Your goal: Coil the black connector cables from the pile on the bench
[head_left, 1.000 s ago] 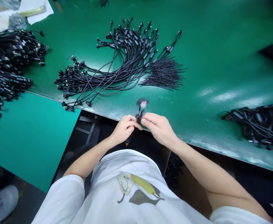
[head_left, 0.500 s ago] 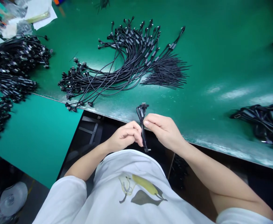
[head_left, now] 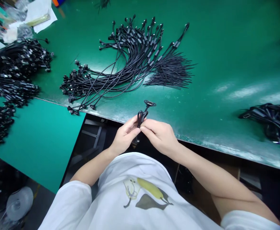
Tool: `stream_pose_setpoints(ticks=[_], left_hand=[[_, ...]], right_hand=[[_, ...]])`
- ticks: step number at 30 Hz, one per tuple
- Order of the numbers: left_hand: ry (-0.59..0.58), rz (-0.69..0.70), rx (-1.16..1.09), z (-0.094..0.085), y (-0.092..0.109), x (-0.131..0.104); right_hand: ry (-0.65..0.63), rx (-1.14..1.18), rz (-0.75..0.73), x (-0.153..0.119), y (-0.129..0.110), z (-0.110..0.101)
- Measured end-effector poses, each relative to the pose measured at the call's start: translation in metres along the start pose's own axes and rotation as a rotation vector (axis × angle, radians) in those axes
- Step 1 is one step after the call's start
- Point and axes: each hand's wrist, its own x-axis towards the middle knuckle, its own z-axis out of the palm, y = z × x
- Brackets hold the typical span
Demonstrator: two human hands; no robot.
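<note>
A folded black cable (head_left: 140, 118) is held at the table's front edge, close to my body. Its loops stick up between my hands, and a flat connector with two side ears points away over the green surface. My left hand (head_left: 124, 133) is closed around the cable from the left, thumb against it. From the right, my right hand (head_left: 159, 134) pinches the bundle at its middle, fingertips touching near the left thumb. The cable's lower end shows dimly below the hands. Whether a tie is around the bundle I cannot make out.
Ahead on the green table (head_left: 216, 57) lies a curved bunch of black cables (head_left: 120, 76), beside a fan of thin black ties (head_left: 172, 72). More cables are heaped at left (head_left: 17, 67), and bundled cables (head_left: 274, 121) lie at right. Papers (head_left: 40, 14) occupy the far left corner.
The cable has turned so its eared connector faces up and away. My left hand has shifted its fingers to grip it with the thumb, and my right hand has moved slightly left.
</note>
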Motion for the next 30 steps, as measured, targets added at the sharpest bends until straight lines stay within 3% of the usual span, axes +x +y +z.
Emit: stream_pose_setpoints(ticks=[4, 6, 8, 11, 15, 16, 20, 23, 25, 28, 30], left_hand=[[0.008, 0.19, 0.288, 0.004, 0.0, -0.002], [-0.06, 0.218, 0.369, 0.005, 0.002, -0.002], [-0.097, 0.161, 0.346, 0.006, 0.005, 0.001], [-0.07, 0.001, 0.174, 0.007, 0.005, 0.008], [-0.1, -0.198, -0.136, 0.004, 0.006, 0.016], [-0.124, -0.239, -0.182, 0.003, 0.006, 0.017], [-0.156, -0.346, -0.236, 0.0, 0.004, 0.02], [-0.054, -0.287, -0.146, -0.001, 0.002, 0.02], [-0.051, -0.275, -0.067, -0.001, 0.001, 0.019], [-0.117, -0.365, -0.066, -0.001, -0.001, 0.019], [-0.101, -0.392, -0.118, 0.0, -0.002, 0.02]], right_hand=[[-0.231, 0.816, 0.47, 0.006, 0.007, 0.007], [-0.244, 0.945, 0.539, 0.005, 0.009, 0.009], [-0.212, 0.801, 0.465, 0.003, 0.008, 0.005], [-0.162, 0.33, 0.245, -0.002, 0.004, -0.01], [0.277, -0.134, -0.019, 0.004, 0.004, -0.035], [0.317, -0.174, -0.054, 0.007, 0.006, -0.039], [0.225, -0.132, -0.032, 0.018, 0.016, -0.04], [0.28, -0.046, 0.017, 0.019, 0.02, -0.034], [0.275, 0.022, 0.044, 0.017, 0.02, -0.032], [0.178, 0.134, 0.073, 0.014, 0.022, -0.03], [0.134, 0.202, 0.086, 0.012, 0.024, -0.03]])
